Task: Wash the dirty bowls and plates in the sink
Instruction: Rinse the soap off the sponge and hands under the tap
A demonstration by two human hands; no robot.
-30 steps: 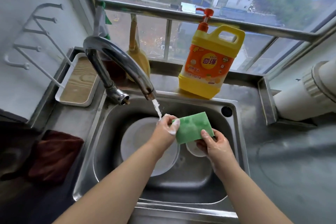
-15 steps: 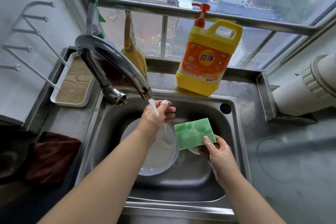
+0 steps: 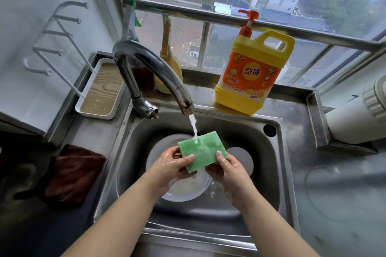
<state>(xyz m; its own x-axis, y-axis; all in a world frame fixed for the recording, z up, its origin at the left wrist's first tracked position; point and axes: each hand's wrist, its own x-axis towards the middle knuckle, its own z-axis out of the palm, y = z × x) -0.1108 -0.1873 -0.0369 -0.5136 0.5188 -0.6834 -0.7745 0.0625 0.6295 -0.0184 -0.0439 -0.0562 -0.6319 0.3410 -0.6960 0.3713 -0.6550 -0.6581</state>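
Note:
Both my hands hold a green sponge (image 3: 202, 152) under the running water from the tap (image 3: 154, 73). My left hand (image 3: 173, 165) grips the sponge's left edge, thumb on top, and my right hand (image 3: 226, 170) grips its right lower corner. Both hands are wet and soapy. Below them in the steel sink (image 3: 269, 165) lies a white plate (image 3: 183, 192) with soapy water on it. A smaller white bowl (image 3: 242, 157) sits to its right, partly hidden by my right hand.
A yellow dish-soap jug (image 3: 250, 77) with a pump stands on the ledge behind the sink. A white tray (image 3: 100, 92) sits at the back left, a dark red cloth (image 3: 73, 175) on the left counter. A white pipe (image 3: 355, 115) juts in at the right.
My left hand left the water stream and came back to grip the sponge. The sponge moved left and up, under the running water.

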